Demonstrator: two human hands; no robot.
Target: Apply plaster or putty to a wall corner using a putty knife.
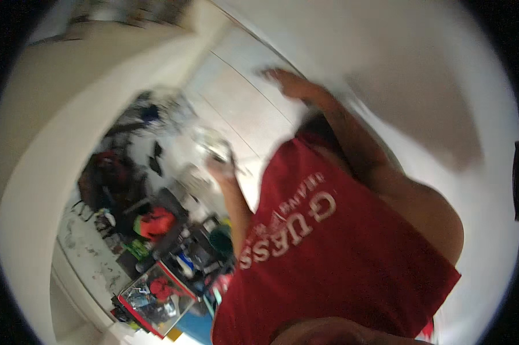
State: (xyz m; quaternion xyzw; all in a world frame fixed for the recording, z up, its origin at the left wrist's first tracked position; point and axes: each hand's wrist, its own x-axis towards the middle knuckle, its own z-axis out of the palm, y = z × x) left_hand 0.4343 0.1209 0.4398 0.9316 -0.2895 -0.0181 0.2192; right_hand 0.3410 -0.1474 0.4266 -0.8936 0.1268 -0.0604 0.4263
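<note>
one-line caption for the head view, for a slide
Blurred head view: red T-shirt, right hand raised toward a white wall, left hand at something indistinct above cluttered floor.

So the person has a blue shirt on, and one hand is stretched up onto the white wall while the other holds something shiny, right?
Not quite. The head view shows a red short-sleeved shirt, not a blue one. The rest fits: one hand reaches up onto the white wall, and the other hand holds a blurred, shiny clear thing.

A cluttered heap of bags and tools [156, 230] fills the lower left, a framed picture [156, 299] at its bottom edge.
</note>
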